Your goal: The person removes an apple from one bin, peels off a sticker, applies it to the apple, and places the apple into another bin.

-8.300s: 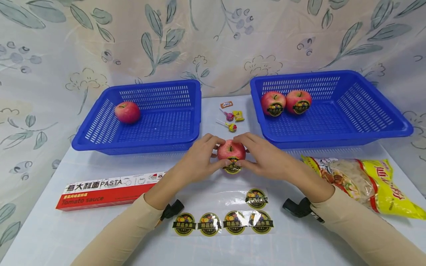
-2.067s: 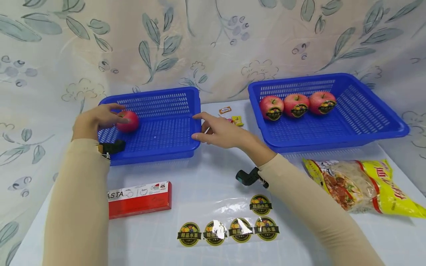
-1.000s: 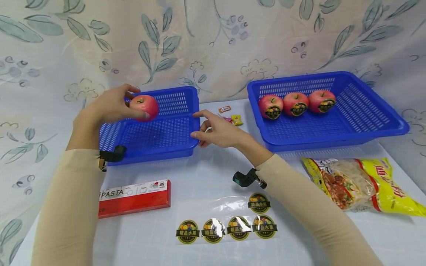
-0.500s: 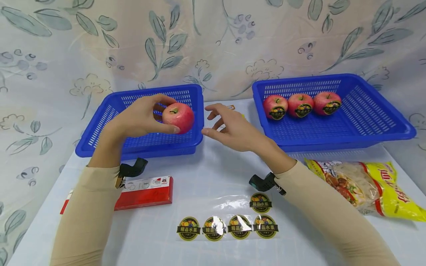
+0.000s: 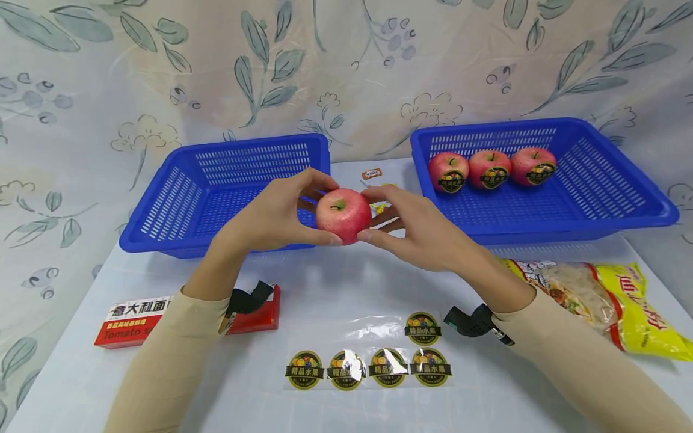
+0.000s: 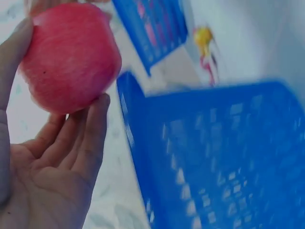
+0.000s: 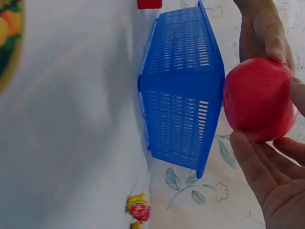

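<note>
- Head view: the left hand (image 5: 271, 216) and the right hand (image 5: 414, 231) hold a plain red apple (image 5: 343, 216) between them, lifted above the counter (image 5: 346, 288), in front of the gap between the two baskets.
- Left hand: its fingers curl round the apple's left side, thumb at the lower front; the left wrist view shows the fruit resting against the fingertips.
- Right hand: its fingertips pinch the apple's right side, thumb low, the rest spread behind.
- Left basket (image 5: 178, 198) holds nothing that can be seen; the right basket (image 5: 595, 180) holds three labelled apples (image 5: 491, 169) in a row at its far left.
- Sticker sheet (image 5: 368, 358) with five round labels lies near the counter's front edge, below the hands.
- Pasta box (image 5: 138, 316) lies front left, partly behind the left sleeve; a yellow snack bag (image 5: 606, 300) lies at the right.
- Small sweets (image 5: 372, 174) lie between the baskets.
</note>
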Motion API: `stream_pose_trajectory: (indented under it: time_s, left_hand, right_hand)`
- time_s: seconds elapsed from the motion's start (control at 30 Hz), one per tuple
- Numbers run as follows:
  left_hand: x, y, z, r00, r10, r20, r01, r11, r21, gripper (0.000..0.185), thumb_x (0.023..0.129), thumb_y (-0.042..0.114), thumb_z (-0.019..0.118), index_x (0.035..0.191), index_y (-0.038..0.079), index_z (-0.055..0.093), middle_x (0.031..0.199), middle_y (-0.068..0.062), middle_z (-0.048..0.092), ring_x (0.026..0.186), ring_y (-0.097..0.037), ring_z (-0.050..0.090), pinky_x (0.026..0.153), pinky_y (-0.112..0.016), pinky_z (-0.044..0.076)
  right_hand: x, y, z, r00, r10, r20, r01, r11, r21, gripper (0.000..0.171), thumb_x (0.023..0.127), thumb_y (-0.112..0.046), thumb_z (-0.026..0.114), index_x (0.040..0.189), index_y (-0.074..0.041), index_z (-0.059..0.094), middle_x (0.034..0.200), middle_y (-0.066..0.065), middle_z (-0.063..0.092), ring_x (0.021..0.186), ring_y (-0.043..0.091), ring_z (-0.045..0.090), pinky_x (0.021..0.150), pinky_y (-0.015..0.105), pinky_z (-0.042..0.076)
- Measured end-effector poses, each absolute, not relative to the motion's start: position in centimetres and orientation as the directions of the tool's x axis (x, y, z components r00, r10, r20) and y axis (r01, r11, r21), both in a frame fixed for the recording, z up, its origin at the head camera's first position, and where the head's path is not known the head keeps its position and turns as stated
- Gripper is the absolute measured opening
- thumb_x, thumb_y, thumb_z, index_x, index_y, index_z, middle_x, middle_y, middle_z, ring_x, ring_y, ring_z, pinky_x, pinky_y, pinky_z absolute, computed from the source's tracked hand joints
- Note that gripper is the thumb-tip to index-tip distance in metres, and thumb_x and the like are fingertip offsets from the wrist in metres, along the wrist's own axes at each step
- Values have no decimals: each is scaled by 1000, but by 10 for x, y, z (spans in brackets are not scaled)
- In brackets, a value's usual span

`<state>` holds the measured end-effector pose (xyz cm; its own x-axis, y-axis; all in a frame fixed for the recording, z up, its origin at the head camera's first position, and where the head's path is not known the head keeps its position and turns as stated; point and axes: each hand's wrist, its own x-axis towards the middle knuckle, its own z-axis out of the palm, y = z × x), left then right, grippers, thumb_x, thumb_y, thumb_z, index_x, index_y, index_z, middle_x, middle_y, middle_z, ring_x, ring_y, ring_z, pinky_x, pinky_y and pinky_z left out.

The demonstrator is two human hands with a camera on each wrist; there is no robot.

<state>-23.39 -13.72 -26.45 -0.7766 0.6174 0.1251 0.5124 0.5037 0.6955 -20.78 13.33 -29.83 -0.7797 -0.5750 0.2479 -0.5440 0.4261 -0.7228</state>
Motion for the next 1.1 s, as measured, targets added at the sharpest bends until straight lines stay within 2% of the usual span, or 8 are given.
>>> stream_pose_trajectory:
  time_s: [0.2,0.37,0.53,0.73,0.93,1.1]
  left_hand:
    - [-219,-117,-279,-754,648,108,535,510,673,74,76,38,93,135,14,57,126,5,65,116,-11,63,100,-36,55]
    - [-208,-107,-294,-754,650,92,517,502,693,71,77,33,93,135,14,57,127,5,65,115,-10,64,102,-35,54]
    - [-201,-102,-304,-737,672,77,521,491,698,69,80,23,90,138,10,56,131,1,64,120,-13,63,103,-37,54]
    - [-203,-95,-318,-711,701,46,530,492,691,65,84,19,87,139,8,54,132,-1,64,122,-15,63,104,-30,52]
    - [-206,-92,-331,-735,678,19,523,549,651,67,84,24,88,139,9,53,135,-3,65,126,-18,62,108,-37,50]
    - [-203,-92,-336,-742,670,-4,544,606,580,70,89,31,82,146,8,49,143,-6,59,134,-22,56,113,-40,45]
  right_hand:
    - [-197,151,-312,-783,-576,233,-534,431,-727,60,94,-27,77,145,-10,51,137,3,61,105,14,72,85,29,61]
    - [-190,160,-322,-777,-594,208,-530,440,-725,57,94,-24,77,144,-10,53,136,5,63,107,17,72,85,33,62]
    - [-185,165,-328,-773,-610,173,-526,464,-713,56,95,-23,75,144,-11,52,137,6,62,111,20,71,88,35,61]
    - [-186,170,-338,-764,-632,131,-528,494,-691,54,96,-21,73,143,-8,51,136,9,62,112,22,70,90,35,60]
    - [-190,169,-343,-745,-658,112,-553,515,-654,53,97,-18,73,143,-3,50,135,12,62,111,24,71,90,38,60]
    - [-193,170,-341,-750,-655,98,-560,548,-621,54,96,-18,75,142,-3,52,134,12,63,105,22,73,87,38,61]
